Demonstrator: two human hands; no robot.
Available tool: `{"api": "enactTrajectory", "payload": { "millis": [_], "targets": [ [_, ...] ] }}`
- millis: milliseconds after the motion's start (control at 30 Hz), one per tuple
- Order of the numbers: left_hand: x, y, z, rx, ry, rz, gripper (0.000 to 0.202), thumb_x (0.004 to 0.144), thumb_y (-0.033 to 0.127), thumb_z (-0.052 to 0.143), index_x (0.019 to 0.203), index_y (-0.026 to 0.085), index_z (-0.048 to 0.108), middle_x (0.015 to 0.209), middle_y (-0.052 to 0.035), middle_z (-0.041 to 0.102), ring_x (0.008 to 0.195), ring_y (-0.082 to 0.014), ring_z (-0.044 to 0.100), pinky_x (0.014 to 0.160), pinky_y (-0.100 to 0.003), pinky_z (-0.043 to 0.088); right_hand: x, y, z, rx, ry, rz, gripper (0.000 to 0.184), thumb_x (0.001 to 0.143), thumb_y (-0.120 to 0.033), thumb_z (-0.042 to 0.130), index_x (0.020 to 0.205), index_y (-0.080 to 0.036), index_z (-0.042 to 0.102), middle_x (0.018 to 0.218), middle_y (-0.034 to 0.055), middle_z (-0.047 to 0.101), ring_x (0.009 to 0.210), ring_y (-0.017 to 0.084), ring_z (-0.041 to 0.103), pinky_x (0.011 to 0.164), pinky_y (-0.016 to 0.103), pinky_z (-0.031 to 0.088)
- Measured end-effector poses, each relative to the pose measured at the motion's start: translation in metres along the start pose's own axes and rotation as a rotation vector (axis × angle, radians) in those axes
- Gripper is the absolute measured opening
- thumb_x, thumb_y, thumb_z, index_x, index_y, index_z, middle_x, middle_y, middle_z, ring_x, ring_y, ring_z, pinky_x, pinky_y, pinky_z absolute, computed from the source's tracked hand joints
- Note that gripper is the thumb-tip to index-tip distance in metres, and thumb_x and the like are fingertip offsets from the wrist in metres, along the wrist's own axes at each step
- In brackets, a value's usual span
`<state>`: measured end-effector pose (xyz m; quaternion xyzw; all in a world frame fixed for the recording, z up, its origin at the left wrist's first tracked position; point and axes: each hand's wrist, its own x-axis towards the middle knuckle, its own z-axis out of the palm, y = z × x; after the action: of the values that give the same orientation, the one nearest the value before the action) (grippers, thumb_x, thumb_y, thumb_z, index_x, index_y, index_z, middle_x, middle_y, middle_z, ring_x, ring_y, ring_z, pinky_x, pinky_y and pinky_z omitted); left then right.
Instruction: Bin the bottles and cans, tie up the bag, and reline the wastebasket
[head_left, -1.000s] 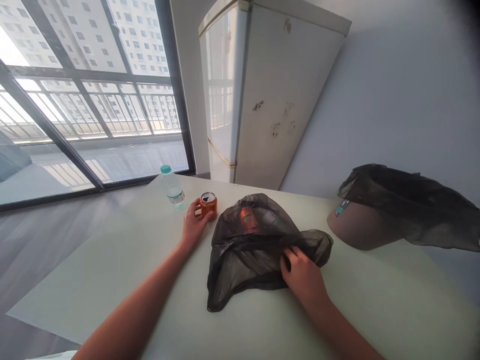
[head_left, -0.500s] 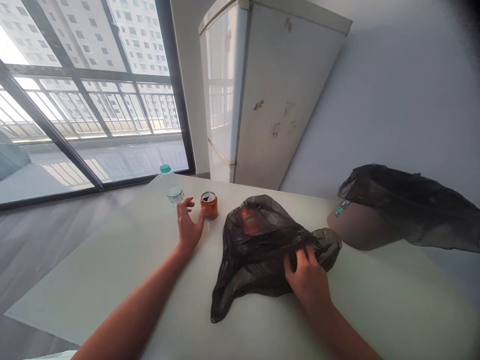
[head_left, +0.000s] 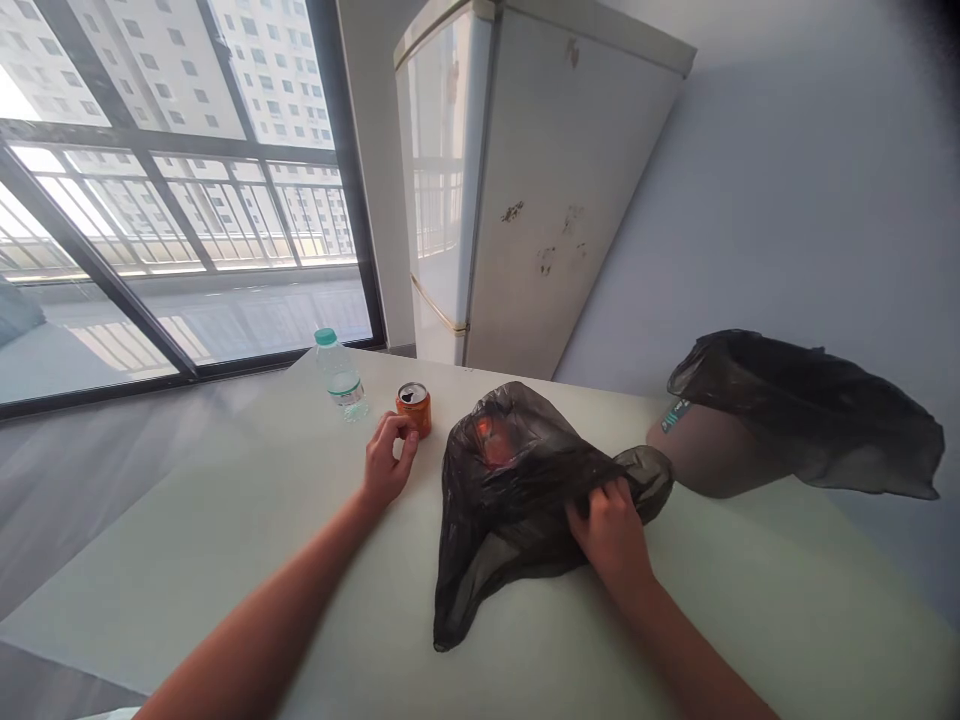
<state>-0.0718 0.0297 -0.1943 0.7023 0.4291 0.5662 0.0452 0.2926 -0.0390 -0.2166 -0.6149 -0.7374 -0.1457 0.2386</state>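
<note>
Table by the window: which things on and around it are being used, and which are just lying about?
In use:
black bag, gripped by the right hand
orange can, right beside the left hand

Lying about:
water bottle
bin with a dark liner
fridge

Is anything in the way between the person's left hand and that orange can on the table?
Nothing visible. The left hand, fingers curled, lies right beside the orange can. The water bottle stands to the can's left, clear of it; the black bag, gripped by the right hand, lies to its right.
</note>
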Motion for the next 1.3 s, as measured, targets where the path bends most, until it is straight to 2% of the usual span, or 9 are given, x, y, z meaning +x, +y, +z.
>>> {"api": "enactTrajectory", "payload": {
  "millis": [200,400,567,700,800,900,967,1167,1300],
  "targets": [
    [0.000,0.005,0.001,-0.059,-0.130,0.006,0.013,0.104,0.027,0.050,0.093,0.021,0.055,0.086,-0.0037,0.057,0.076,-0.0170,0.054,0.071,-0.030,0.048,0.002,0.009,-0.007,-0.125,-0.066,0.066,0.021,0.084,-0.019,0.061,0.098,-0.009,0.073,0.095,0.0204,0.067,0.100,0.038,0.057,0.090,0.051,0.053],
    [0.000,0.007,0.001,-0.133,-0.233,0.022,0.015,0.102,0.032,0.053,0.099,0.020,0.061,0.085,-0.0046,0.058,0.079,-0.0193,0.057,0.074,-0.033,0.051,0.000,0.014,-0.001,-0.169,-0.240,0.207,0.019,0.086,-0.025,0.060,0.081,-0.011,0.072,0.083,0.0196,0.066,0.080,0.034,0.065,0.078,0.047,0.051],
    [-0.002,0.011,0.003,-0.209,-0.533,0.116,0.034,0.104,0.033,0.055,0.134,0.023,0.067,0.110,-0.0117,0.060,0.104,-0.0239,0.061,0.095,-0.040,0.054,-0.002,0.022,0.005,0.066,-0.064,0.219,0.026,0.079,-0.026,0.061,0.099,-0.014,0.073,0.091,0.0160,0.070,0.088,0.033,0.067,0.084,0.045,0.054],
    [-0.002,0.015,0.005,-0.191,-0.720,0.155,0.041,0.106,0.034,0.053,0.145,0.030,0.064,0.116,-0.0109,0.055,0.111,-0.0230,0.059,0.103,-0.040,0.051,-0.001,0.026,-0.004,0.283,0.113,0.190,0.036,0.080,-0.035,0.063,0.108,-0.014,0.072,0.096,0.0159,0.074,0.091,0.033,0.069,0.082,0.045,0.057],
    [-0.003,0.015,0.006,-0.130,-0.756,0.153,0.044,0.106,0.037,0.052,0.148,0.031,0.062,0.118,-0.0110,0.055,0.116,-0.0246,0.057,0.107,-0.043,0.049,0.000,0.026,-0.021,0.377,0.221,0.158,0.031,0.079,-0.036,0.067,0.103,-0.016,0.072,0.090,0.0118,0.075,0.078,0.028,0.069,0.073,0.038,0.057],
    [-0.004,0.014,0.008,-0.072,-0.774,0.151,0.047,0.106,0.040,0.052,0.151,0.031,0.058,0.120,-0.0112,0.055,0.121,-0.0260,0.056,0.111,-0.046,0.046,0.000,0.029,-0.035,0.359,0.307,0.138,0.010,0.078,-0.030,0.067,0.081,-0.020,0.069,0.067,0.0037,0.067,0.059,0.020,0.059,0.060,0.031,0.052],
    [-0.005,0.013,0.009,-0.045,-0.796,0.151,0.046,0.106,0.040,0.052,0.151,0.031,0.059,0.123,-0.0116,0.055,0.123,-0.0268,0.055,0.112,-0.047,0.045,0.002,0.032,-0.040,0.344,0.372,0.139,0.008,0.076,-0.028,0.067,0.074,-0.021,0.066,0.061,0.0020,0.063,0.055,0.018,0.056,0.055,0.030,0.048],
    [-0.007,0.013,0.012,0.021,-0.832,0.144,0.043,0.107,0.040,0.051,0.145,0.026,0.064,0.124,-0.0130,0.058,0.120,-0.0279,0.058,0.110,-0.048,0.045,0.010,0.041,-0.044,0.537,0.296,0.231,0.025,0.075,-0.027,0.067,0.096,-0.017,0.078,0.090,0.0082,0.076,0.083,0.025,0.070,0.078,0.036,0.059],
    [-0.008,0.012,0.012,0.029,-0.838,0.141,0.041,0.108,0.040,0.050,0.142,0.024,0.066,0.123,-0.0130,0.059,0.120,-0.0273,0.058,0.109,-0.047,0.045,0.012,0.043,-0.047,0.691,0.191,0.281,0.036,0.075,-0.028,0.077,0.109,-0.018,0.078,0.103,0.0100,0.076,0.092,0.026,0.073,0.075,0.032,0.061]
  ]
}}
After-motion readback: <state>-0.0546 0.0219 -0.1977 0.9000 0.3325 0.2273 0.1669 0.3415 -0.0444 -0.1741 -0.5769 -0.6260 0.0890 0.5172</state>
